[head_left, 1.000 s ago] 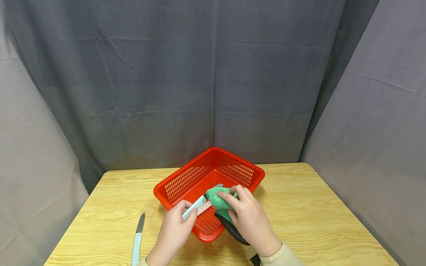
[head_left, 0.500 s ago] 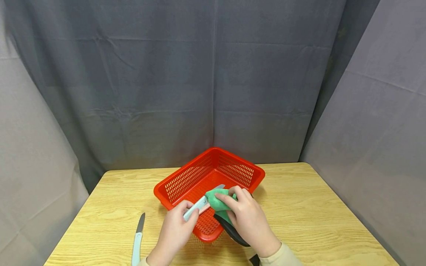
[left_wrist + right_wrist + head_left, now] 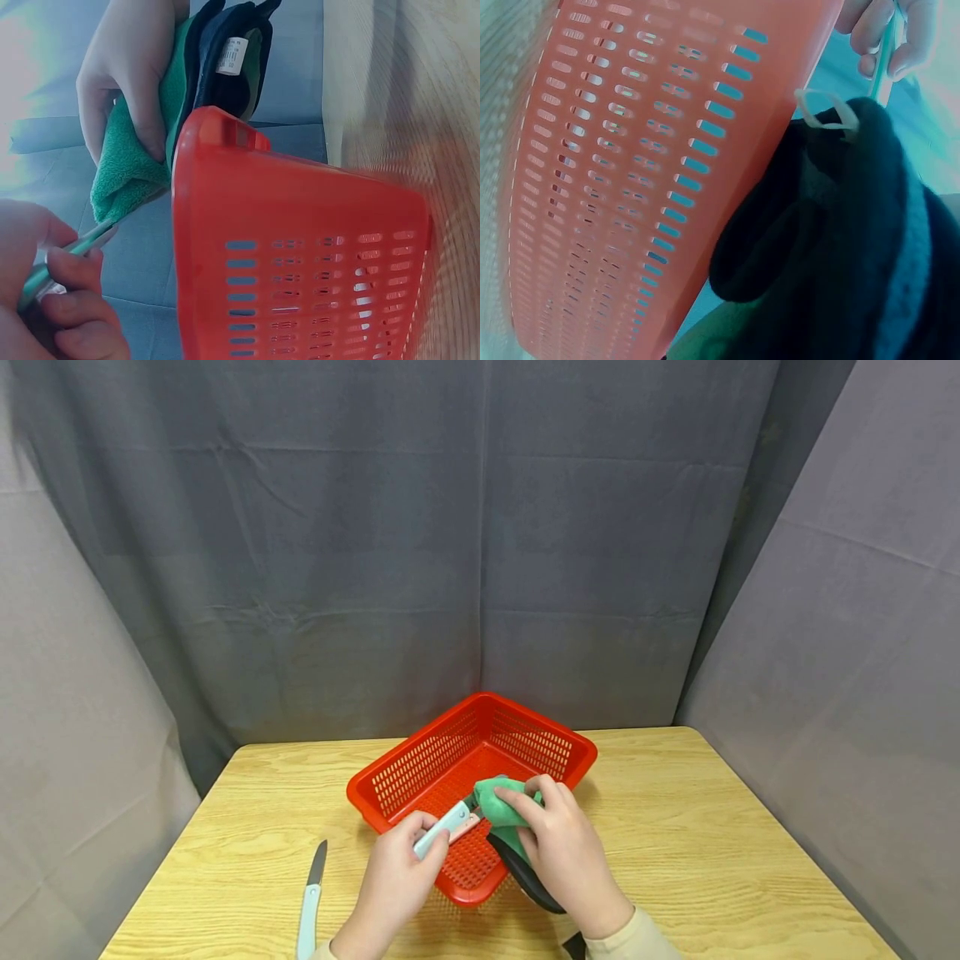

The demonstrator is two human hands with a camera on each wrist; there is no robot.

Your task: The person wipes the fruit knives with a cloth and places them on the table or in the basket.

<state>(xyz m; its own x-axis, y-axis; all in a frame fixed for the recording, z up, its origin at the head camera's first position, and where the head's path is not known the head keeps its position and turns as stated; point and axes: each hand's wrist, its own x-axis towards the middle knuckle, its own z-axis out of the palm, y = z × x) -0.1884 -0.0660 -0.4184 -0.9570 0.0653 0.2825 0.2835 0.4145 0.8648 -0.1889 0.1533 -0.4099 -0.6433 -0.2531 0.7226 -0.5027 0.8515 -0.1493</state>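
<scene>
Above the red basket (image 3: 420,762), my left hand (image 3: 397,862) grips a pale blue knife (image 3: 444,827) and my right hand (image 3: 567,853) pinches the green cloth (image 3: 497,807) over its blade; if the cloth slips, the edge could cut me

The white tag (image 3: 232,56) on the green-and-black cloth (image 3: 124,165) bears print too small to read.

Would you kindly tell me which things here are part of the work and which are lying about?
In use:
blue-handled knife in the left hand
green cloth in the right hand
perhaps pink handle alongside
perhaps red basket below

Lying about:
second knife on the table
</scene>
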